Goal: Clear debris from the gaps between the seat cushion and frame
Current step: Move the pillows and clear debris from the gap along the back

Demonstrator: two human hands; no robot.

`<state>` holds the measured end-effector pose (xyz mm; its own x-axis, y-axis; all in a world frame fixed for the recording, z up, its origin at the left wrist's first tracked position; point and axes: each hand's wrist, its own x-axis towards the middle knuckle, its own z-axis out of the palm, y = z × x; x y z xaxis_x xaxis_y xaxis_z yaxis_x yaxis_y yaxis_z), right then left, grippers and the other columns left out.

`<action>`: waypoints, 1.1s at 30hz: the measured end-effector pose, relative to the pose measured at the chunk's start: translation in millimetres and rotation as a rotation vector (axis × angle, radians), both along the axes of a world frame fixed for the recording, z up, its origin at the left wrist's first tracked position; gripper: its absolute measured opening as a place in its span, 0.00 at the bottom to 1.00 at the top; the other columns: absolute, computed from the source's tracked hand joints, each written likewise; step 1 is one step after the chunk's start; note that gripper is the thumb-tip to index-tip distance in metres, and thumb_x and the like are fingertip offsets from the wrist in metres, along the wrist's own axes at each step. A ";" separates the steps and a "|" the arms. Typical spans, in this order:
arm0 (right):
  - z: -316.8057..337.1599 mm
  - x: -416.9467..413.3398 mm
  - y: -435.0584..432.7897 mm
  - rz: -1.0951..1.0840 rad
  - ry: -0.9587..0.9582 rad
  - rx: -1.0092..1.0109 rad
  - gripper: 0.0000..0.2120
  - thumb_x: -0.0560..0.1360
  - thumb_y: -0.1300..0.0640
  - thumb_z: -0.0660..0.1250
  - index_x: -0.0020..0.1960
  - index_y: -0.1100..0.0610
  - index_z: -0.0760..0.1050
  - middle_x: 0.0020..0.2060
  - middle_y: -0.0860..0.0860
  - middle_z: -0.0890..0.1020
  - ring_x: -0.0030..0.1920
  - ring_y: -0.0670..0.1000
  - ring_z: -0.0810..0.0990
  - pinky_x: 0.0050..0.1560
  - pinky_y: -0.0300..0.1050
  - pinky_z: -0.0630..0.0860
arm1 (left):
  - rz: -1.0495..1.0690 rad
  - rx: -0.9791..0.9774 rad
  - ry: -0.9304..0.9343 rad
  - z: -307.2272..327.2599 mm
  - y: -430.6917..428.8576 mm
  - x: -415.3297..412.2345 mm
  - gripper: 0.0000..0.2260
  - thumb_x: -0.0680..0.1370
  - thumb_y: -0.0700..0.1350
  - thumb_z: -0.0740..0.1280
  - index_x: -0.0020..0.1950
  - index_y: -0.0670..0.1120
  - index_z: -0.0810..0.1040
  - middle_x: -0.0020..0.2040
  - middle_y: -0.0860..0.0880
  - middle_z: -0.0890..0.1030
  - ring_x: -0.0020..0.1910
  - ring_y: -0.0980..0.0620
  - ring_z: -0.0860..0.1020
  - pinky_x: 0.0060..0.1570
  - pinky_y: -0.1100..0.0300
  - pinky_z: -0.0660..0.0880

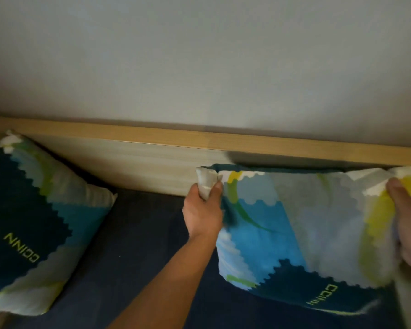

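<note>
A patterned blue, white and yellow pillow (301,224) stands against the wooden back frame (152,162) on the right. My left hand (203,210) grips its upper left corner. My right hand (408,224) grips its upper right corner at the picture's edge. Below it lies the dark blue seat cushion (138,252). The gap between cushion and frame shows as a dark line left of my left hand; behind the pillow it is hidden. No debris is visible.
A second pillow (38,222) of the same pattern leans in the left corner of the frame. A plain grey wall (199,67) rises behind the wooden top rail (247,141).
</note>
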<state>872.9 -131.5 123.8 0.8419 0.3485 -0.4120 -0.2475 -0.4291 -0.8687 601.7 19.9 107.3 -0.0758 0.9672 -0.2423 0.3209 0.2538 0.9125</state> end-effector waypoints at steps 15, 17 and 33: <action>-40.0 -316.2 239.6 0.328 -0.037 0.238 0.11 0.76 0.42 0.59 0.46 0.50 0.68 0.36 0.45 0.77 0.36 0.41 0.77 0.36 0.33 0.71 | 0.194 0.025 0.023 15.7 231.7 -314.6 0.20 0.73 0.51 0.70 0.62 0.46 0.77 0.58 0.46 0.80 0.57 0.46 0.78 0.62 0.46 0.73; -46.1 -319.2 245.2 0.333 -0.090 0.156 0.14 0.76 0.42 0.59 0.48 0.53 0.67 0.37 0.43 0.76 0.37 0.42 0.75 0.33 0.28 0.69 | 0.119 -0.052 -0.001 3.1 240.1 -323.4 0.20 0.75 0.49 0.69 0.65 0.45 0.75 0.62 0.45 0.79 0.59 0.46 0.77 0.63 0.46 0.72; -82.8 -235.4 153.6 0.566 0.108 -0.027 0.27 0.77 0.37 0.49 0.71 0.49 0.65 0.68 0.47 0.71 0.68 0.48 0.69 0.63 0.40 0.62 | -0.075 0.202 0.338 -39.1 7.6 -206.6 0.35 0.72 0.38 0.66 0.75 0.57 0.58 0.71 0.48 0.69 0.64 0.48 0.73 0.58 0.69 0.68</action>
<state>637.5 22.2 40.9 0.4801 0.7205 -0.5004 -0.0594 -0.5424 -0.8380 395.1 27.5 68.2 -0.0461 0.9987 -0.0202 0.6223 0.0445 0.7815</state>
